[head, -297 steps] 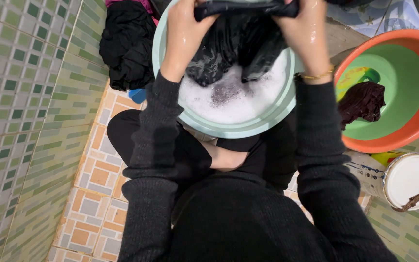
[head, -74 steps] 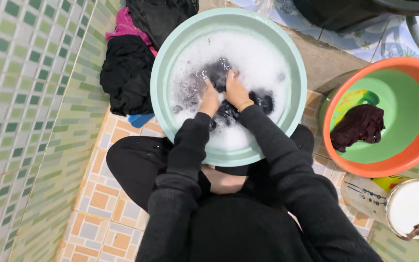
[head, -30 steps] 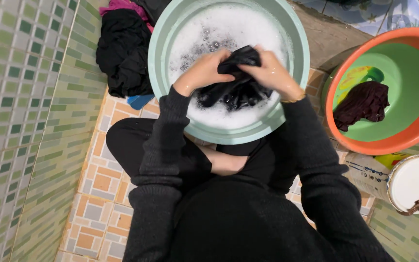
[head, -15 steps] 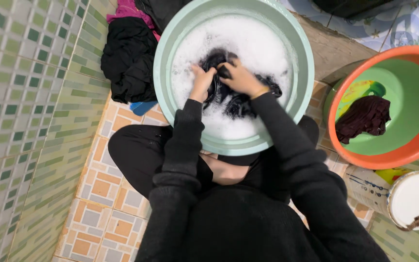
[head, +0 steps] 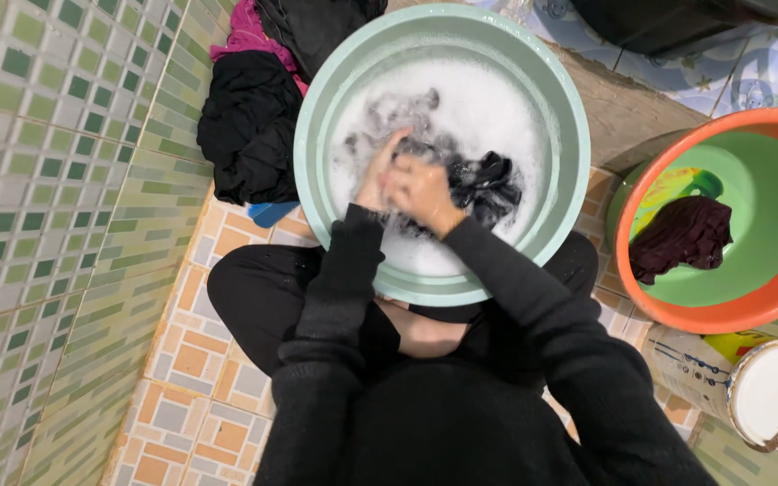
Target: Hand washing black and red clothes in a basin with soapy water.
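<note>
From the head view, both hands meet in the pale green basin of suds. The left hand and right hand press together on the black garment, fingers seemingly clenched on it, though motion blur hides them. A dark red cloth lies in the orange tub alongside.
</note>
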